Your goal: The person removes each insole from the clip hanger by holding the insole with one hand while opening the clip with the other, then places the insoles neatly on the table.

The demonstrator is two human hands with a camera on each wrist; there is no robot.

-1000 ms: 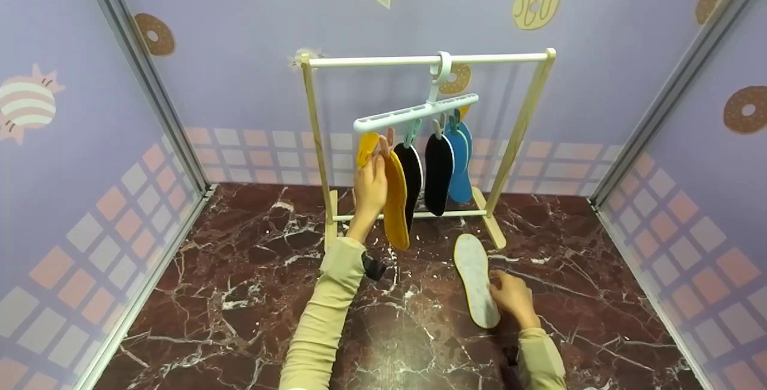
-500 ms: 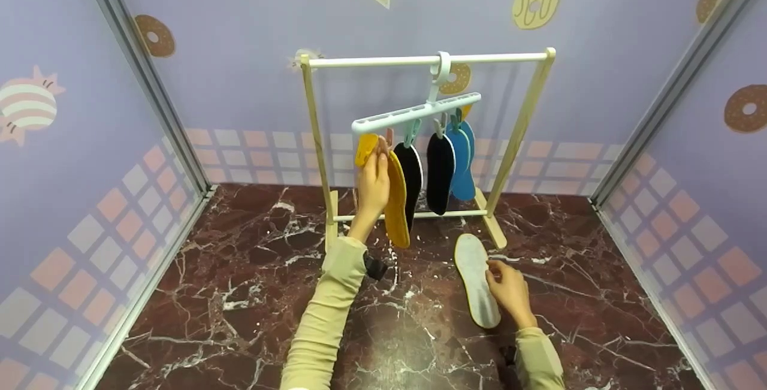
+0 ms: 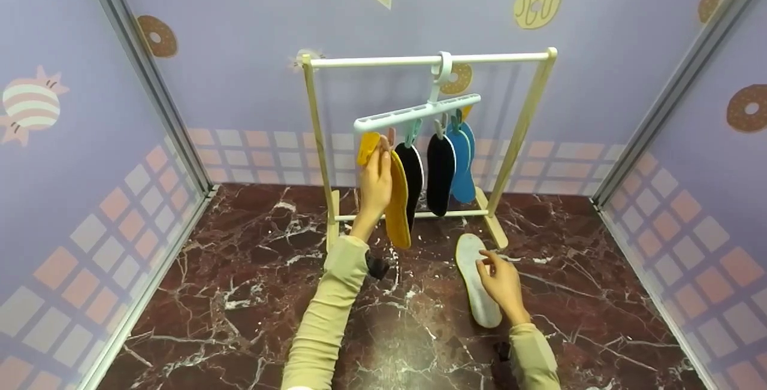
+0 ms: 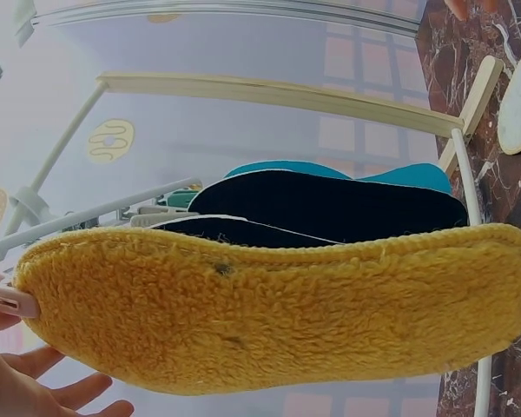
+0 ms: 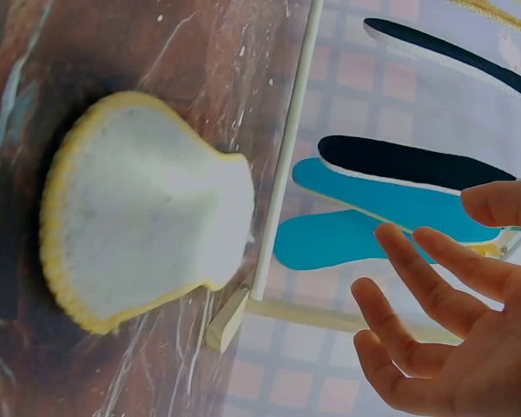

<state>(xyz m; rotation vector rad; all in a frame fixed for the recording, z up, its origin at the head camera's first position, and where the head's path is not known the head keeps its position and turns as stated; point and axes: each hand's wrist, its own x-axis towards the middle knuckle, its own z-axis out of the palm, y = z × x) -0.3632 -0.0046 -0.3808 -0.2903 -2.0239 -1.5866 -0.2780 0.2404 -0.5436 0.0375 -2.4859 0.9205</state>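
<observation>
A yellow fuzzy insole [image 4: 286, 313] hangs by its end from a pink clothespin [image 4: 11, 300] under the white hanger [image 3: 413, 114]. My left hand [image 3: 376, 183] pinches that clothespin between thumb and index finger, its other fingers spread beside the insole. On the dark marbled surface lies another insole [image 3: 477, 288], pale grey side up with a yellow edge. Above it hovers my right hand [image 3: 500, 279], fingers loosely bent and holding nothing; the right wrist view shows a gap between this hand and the insole.
Black insoles [image 3: 440, 174] and blue insoles [image 3: 462, 165] hang from clips farther along the hanger. A yellow clip [image 3: 368, 148] hangs at its near end. The wooden rack [image 3: 533, 117] holds the hanger, its foot [image 3: 496, 231] near the lying insole. Purple walls enclose three sides.
My right hand has come off the lying insole's edge and moved up and left over it. The left hand stays at the pink clothespin, shifting only slightly.
</observation>
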